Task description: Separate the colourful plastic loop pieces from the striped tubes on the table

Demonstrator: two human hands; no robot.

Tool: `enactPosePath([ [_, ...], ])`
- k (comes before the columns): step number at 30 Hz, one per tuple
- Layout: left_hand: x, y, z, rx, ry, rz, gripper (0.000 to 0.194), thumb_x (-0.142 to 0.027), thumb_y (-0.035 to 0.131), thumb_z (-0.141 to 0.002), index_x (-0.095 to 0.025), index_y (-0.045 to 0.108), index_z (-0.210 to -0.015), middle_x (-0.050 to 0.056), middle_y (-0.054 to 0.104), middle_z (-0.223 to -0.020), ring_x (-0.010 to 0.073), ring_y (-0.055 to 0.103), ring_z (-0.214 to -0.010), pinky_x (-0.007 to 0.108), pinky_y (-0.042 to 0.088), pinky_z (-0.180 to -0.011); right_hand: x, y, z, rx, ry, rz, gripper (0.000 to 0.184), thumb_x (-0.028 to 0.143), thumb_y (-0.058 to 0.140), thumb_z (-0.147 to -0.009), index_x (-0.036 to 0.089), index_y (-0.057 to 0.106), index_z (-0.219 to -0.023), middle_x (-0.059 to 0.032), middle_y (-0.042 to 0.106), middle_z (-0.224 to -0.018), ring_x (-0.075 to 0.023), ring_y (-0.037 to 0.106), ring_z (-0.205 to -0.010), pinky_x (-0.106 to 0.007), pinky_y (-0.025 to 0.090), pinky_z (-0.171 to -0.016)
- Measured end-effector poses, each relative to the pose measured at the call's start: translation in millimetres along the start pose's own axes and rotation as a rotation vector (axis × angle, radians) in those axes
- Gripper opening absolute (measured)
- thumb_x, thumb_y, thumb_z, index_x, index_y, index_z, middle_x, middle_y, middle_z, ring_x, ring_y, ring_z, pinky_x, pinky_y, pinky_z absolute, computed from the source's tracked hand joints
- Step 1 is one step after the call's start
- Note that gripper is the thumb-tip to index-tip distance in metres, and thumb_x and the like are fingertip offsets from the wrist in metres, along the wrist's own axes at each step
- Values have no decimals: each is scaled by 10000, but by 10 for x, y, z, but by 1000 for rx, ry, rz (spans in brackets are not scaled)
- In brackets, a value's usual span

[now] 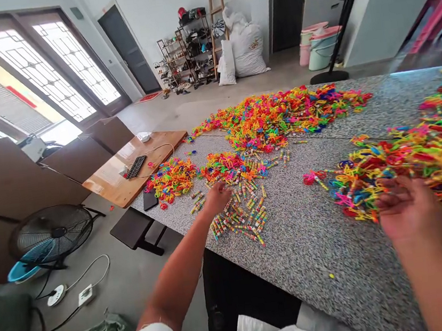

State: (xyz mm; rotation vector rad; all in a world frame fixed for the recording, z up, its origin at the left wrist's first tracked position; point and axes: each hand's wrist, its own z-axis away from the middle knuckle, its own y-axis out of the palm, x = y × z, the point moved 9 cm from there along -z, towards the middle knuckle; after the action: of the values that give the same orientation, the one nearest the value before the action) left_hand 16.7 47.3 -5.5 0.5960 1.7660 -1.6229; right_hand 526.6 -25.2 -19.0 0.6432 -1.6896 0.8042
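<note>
My left hand is over a scatter of small tubes with printed, multicoloured wraps. Its fingers are curled together, and whatever they may hold is hidden. Just beyond that hand lies a small heap of bright plastic pieces, with another heap to its left. On the right, my right hand is at the near edge of a large pile of colourful plastic pieces. Its fingers bend inward, slightly blurred, and I cannot make out what is in them.
A long heap of the same pieces covers the far part of the speckled stone table. Left of it stands a wooden table with a black rack-like object. A floor fan and power strips are at lower left.
</note>
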Motion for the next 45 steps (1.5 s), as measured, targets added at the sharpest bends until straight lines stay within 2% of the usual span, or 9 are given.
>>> enactPosePath([
  [4, 362, -292, -179, -103, -61, -207, 275, -315, 560, -933, -176, 708, -1119, 109, 712, -1064, 228, 626, -953, 306, 433, -837, 11, 771, 529, 324, 144, -27, 443, 493, 610, -864, 171, 696, -1156, -154, 739, -951, -175, 580, -541, -365, 502, -538],
  [8, 498, -235, -261, 6, -71, -343, 292, -401, 708, -833, -206, 754, -1045, 96, 699, -1081, 242, 613, -953, 301, 424, -805, 448, 1754, 1503, 854, -335, 291, 295, 274, 511, -914, 229, 722, -1116, -93, 689, -1185, -222, 677, -895, -368, 541, -795],
  [12, 468, -192, -338, 61, -48, -318, 242, -376, 774, -762, -210, 760, -937, 83, 684, -1062, 226, 593, -915, 287, 411, -770, 604, 2121, 1970, 1026, -660, 638, 331, 132, 467, -932, 235, 669, -1173, -91, 576, -1359, -203, 673, -928, -312, 493, -748],
  [19, 480, -334, -375, 32, -105, -185, 239, -393, 593, -889, -172, 682, -881, 17, 634, -741, 150, 528, -680, 249, 372, -634, 686, 2134, 2003, 1029, -806, 825, 124, 173, 521, -960, 204, 620, -1030, -76, 619, -1048, -201, 643, -837, -282, 429, -664],
  [25, 509, -303, -352, 12, -132, -174, 330, -502, 650, -827, -175, 691, -840, 14, 627, -718, 156, 517, -668, 259, 350, -623, 640, 2074, 1996, 972, -749, 793, 102, 192, 548, -947, 195, 641, -989, -89, 599, -1059, -215, 653, -876, -297, 441, -711],
  [32, 310, -74, -434, 67, -163, -300, 201, -364, 764, -697, -184, 680, -735, 60, 667, -751, 221, 596, -804, 280, 386, -685, 503, 1941, 1851, 856, -448, 557, 55, 229, 524, -912, 214, 576, -905, -64, 641, -953, -222, 648, -870, -325, 454, -763],
  [37, 112, -97, -355, 31, -141, -181, 90, -261, 645, -772, -176, 625, -794, 40, 653, -743, 177, 598, -764, 245, 405, -644, 291, 1747, 1672, 817, 14, 161, 136, 376, 565, -890, 243, 547, -904, -22, 696, -830, -198, 636, -681, -330, 479, -652],
  [40, -85, 96, -108, 139, -97, 79, 108, -269, 561, -828, -174, 589, -869, 33, 663, -763, 136, 610, -680, 225, 432, -599, 364, 1713, 1659, 819, 186, -111, 248, 468, 623, -864, 247, 551, -951, -16, 707, -840, -156, 570, -553, -297, 448, -527],
  [45, -499, 597, 546, 441, -128, 716, 349, -276, 643, -749, -179, 611, -1082, 0, 650, -751, 113, 606, -614, 216, 445, -552, 679, 1682, 1630, 765, 139, -281, 357, 547, 691, -837, 246, 599, -1005, -22, 701, -851, -137, 544, -546, -275, 445, -497],
])
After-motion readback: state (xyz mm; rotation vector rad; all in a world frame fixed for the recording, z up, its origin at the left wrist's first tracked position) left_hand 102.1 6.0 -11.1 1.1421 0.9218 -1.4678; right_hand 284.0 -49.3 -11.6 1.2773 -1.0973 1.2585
